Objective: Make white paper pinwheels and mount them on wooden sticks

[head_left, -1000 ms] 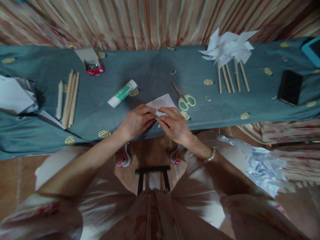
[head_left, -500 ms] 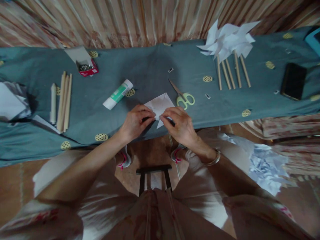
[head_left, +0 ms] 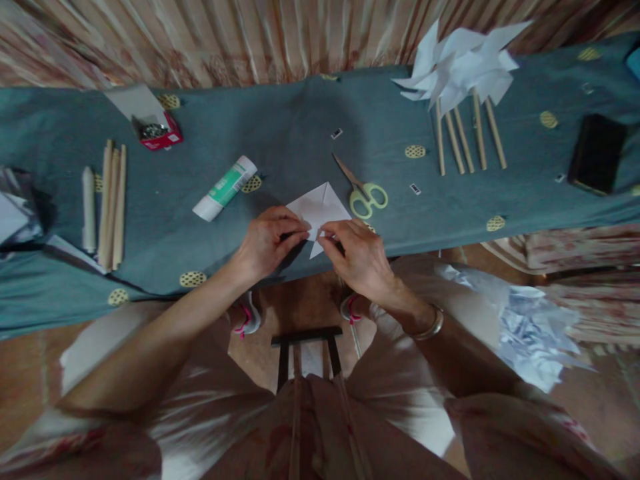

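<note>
Pinching white paper (head_left: 316, 202) — both hands (head_left: 270, 241) (head_left: 357, 255) | scissors (head_left: 367, 189) just beside (handles closest) | glue stick (head_left: 225, 188) left | pinwheels (head_left: 463, 70) farther right

Matt paper sheet (head_left: 315, 202), wooden sticks (head_left: 107, 203)

On the bench (head_left: 295, 133), the paper (head_left: 320, 203) lies near centre, the scissors (head_left: 366, 190) just right, the glue stick (head_left: 225, 189) left. Far right lie pinwheels (head_left: 463, 70), the phone (head_left: 597, 153) right of them, nearer; far left, the box (head_left: 167, 137), with sticks (head_left: 113, 207) nearer.
</note>
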A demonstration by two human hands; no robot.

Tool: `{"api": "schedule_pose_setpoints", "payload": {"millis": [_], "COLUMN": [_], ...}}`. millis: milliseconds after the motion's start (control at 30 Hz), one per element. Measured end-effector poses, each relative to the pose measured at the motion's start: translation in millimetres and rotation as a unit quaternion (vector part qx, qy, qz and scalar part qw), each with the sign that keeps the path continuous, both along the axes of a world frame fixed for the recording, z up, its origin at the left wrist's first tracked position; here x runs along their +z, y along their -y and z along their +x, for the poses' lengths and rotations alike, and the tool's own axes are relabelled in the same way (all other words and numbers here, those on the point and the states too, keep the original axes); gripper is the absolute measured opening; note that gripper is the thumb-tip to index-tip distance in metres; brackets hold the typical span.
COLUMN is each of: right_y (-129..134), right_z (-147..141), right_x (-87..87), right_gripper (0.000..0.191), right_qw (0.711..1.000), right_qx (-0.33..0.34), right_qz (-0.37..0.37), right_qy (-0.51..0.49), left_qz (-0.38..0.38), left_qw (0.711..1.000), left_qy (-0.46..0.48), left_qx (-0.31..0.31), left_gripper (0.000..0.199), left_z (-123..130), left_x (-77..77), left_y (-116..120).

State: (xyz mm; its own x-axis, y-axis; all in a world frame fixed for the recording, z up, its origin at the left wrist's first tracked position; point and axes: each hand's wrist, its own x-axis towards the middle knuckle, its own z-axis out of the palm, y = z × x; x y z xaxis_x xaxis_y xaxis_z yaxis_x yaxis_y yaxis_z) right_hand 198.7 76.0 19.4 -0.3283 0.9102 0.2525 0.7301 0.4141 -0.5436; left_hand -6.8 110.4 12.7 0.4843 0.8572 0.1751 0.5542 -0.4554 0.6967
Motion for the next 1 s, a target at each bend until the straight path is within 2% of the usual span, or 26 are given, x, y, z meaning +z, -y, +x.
{"api": "schedule_pose_setpoints", "payload": {"millis": [133, 300, 400, 533, 733, 1000], "right_y": [-9.5, -16.7, -18.4, -20.0, -17.9, -8.3], "right_z": [0.2, -5.9, -7.3, -7.6, -7.7, 5.3], "right_x": [-2.1, -0.4, 0.7, -0.7, -1.2, 11.5], "right_gripper": [0.017, 0.016, 0.017, 0.018, 0.019, 0.028], "right_qw": [0.998, 0.996, 0.996, 0.996, 0.997, 0.994], "right_qx": [-0.014, -0.018, -0.028, -0.034, -0.031, 0.01], "right_qz": [-0.049, -0.077, -0.085, -0.085, -0.077, -0.042], "right_qy": [-0.042, -0.029, -0.024, -0.019, -0.008, 0.105], "left_qz": [-0.011, 0.001, 0.001, 0.001, -0.006, -0.001], "left_qw": [1.0, 1.0, 1.0, 0.999, 0.999, 1.0], "left_qy": [0.005, 0.013, -0.002, 0.001, 0.035, 0.015], "left_qx": [0.004, 0.004, 0.025, 0.039, 0.035, 0.017], "left_gripper": [0.024, 0.024, 0.025, 0.024, 0.022, 0.024], "left_z": [0.4, -0.1, -0.7, -1.1, -1.0, -2.3], "left_x": [-0.3, 0.3, 4.7, 7.6, 0.4, 2.6], "left_y": [-0.9, 1.2, 6.6, 13.4, 10.6, 5.5]}}
